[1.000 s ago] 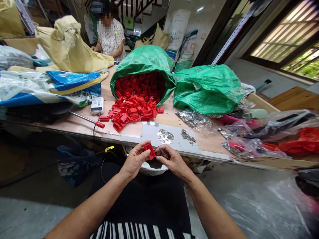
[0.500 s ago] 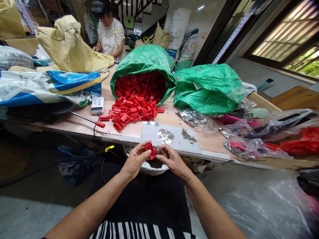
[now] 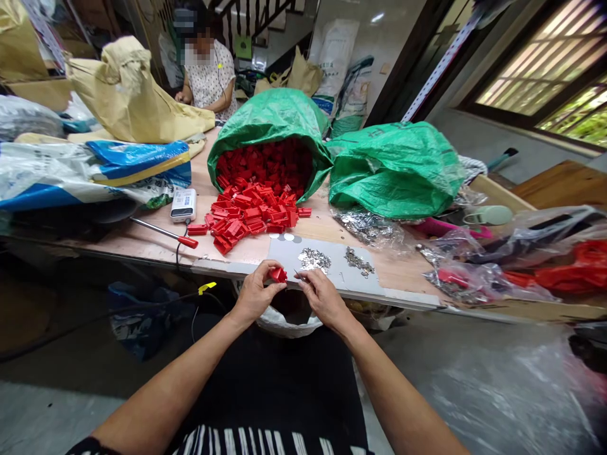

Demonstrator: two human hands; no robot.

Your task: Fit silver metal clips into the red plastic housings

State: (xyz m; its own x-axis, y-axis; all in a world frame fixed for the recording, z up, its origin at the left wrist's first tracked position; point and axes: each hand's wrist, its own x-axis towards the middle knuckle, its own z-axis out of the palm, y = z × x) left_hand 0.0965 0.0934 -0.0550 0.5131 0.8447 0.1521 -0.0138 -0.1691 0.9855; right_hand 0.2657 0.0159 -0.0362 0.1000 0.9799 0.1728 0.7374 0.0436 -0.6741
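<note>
In the head view, my left hand (image 3: 258, 292) pinches a small red plastic housing (image 3: 278, 274) between thumb and fingers, just in front of the table edge. My right hand (image 3: 322, 294) is closed on a thin metal tool (image 3: 297, 275), whose tip points toward the housing with a small gap between them. Most of the tool is hidden by my fingers. Beyond my hands, a grey sheet (image 3: 288, 256) on the table carries a pile of shiny small metal pieces (image 3: 314, 260) and a darker pile of small metal parts (image 3: 359, 261).
A green sack (image 3: 270, 107) spills red housings (image 3: 249, 212); another green sack (image 3: 393, 167) lies to its right. A white device (image 3: 183, 205) and red-tipped rod (image 3: 164, 232) are at left. Below my hands sits a white-rimmed container (image 3: 289, 327). A person (image 3: 208, 76) sits across the table.
Both hands have risen slightly toward the table edge. The red housing has been turned in my left hand, and the tool in my right has drawn a little away from it.
</note>
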